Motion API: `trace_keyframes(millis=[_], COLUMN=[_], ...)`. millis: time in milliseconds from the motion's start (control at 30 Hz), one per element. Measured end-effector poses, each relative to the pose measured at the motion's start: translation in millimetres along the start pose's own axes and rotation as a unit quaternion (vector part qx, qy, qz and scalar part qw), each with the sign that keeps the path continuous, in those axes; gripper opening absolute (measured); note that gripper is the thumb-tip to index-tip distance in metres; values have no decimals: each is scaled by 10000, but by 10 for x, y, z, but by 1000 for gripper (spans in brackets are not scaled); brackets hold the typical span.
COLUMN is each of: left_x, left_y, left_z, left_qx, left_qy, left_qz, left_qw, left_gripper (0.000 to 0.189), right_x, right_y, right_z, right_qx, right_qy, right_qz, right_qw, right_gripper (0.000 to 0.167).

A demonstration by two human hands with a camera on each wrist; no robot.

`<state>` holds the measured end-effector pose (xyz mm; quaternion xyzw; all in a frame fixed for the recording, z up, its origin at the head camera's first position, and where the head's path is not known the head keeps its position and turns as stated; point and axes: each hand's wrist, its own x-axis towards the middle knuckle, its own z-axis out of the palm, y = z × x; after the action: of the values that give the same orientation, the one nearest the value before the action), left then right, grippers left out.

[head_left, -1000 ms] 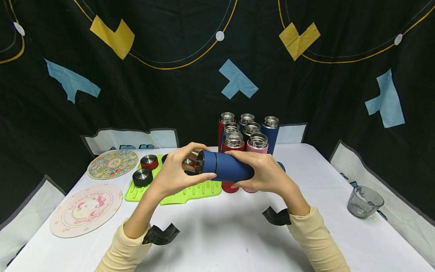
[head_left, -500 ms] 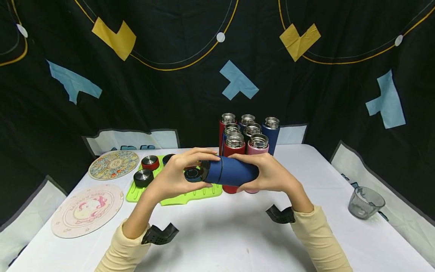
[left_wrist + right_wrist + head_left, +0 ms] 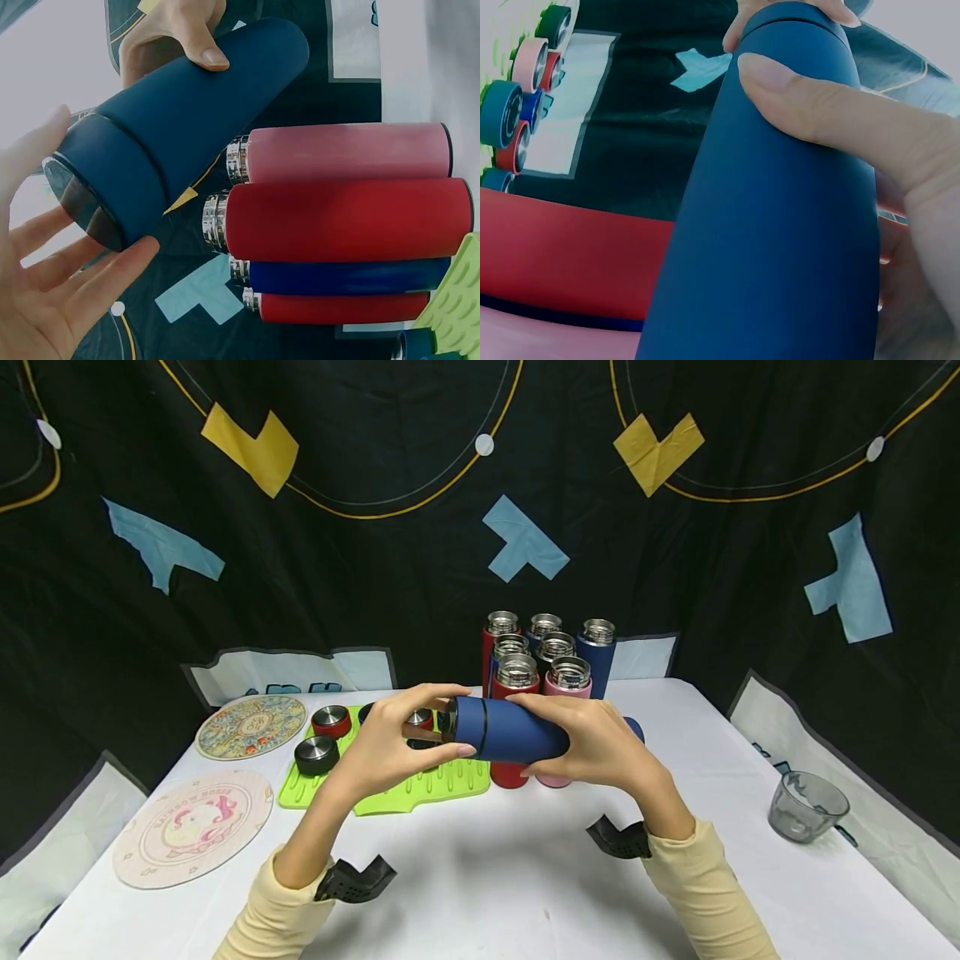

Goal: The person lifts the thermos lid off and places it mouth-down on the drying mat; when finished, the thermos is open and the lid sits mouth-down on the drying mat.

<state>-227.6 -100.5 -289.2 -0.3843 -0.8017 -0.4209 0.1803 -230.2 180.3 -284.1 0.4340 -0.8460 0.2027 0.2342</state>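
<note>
A dark blue thermos [image 3: 521, 732] is held sideways above the table between my two hands. My right hand [image 3: 588, 739] grips its body, with the thumb across the near side in the right wrist view and the base showing beyond the hand in the head view. At the other end, my left hand [image 3: 382, 731] holds the blue lid [image 3: 470, 727] between thumb and fingers. A dark seam runs between lid and body. In the left wrist view, the lid's shiny dark top [image 3: 82, 202] faces the left palm, with the fingertips at its lower edge.
Several thermoses without lids stand upright behind, including a red one [image 3: 510, 774] and a pink one [image 3: 567, 687]. Several lids, one of them black [image 3: 316, 754], lie on a green drying mat [image 3: 457, 781]. Two round mats are at left; a glass [image 3: 806, 810] stands at right.
The thermos tilted, hiding its base behind my right hand, then swung back level so the base shows again. My left fingers have shifted around the lid. Both hands still hold it.
</note>
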Motion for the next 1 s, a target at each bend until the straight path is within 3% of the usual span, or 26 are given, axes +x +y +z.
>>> trace_keyframes(millis=[300, 400, 533, 700, 1000], left_x=[25, 31, 28, 20, 0], left_y=[-8, 6, 12, 5, 32], left_z=[-8, -10, -10, 1, 11], left_qx=[-10, -14, -83, -117, -92], left_qy=[-519, -478, -343, -146, 84], left_qz=[1121, 1372, 1472, 1233, -65], left_qw=[9923, 9894, 9885, 9922, 9999], left_gripper=[73, 72, 67, 68, 63], right_x=[-10, -8, -4, -3, 13], right_y=[49, 54, 43, 11, -49], right_z=[-27, -41, -45, -39, 7], right_qx=[932, 1158, 1189, 964, 40], right_qy=[-317, -286, -244, -124, 256], right_qz=[162, 96, 99, 130, -130], right_qw=[9950, 9928, 9926, 9952, 9996], right_gripper=[76, 75, 74, 76, 78])
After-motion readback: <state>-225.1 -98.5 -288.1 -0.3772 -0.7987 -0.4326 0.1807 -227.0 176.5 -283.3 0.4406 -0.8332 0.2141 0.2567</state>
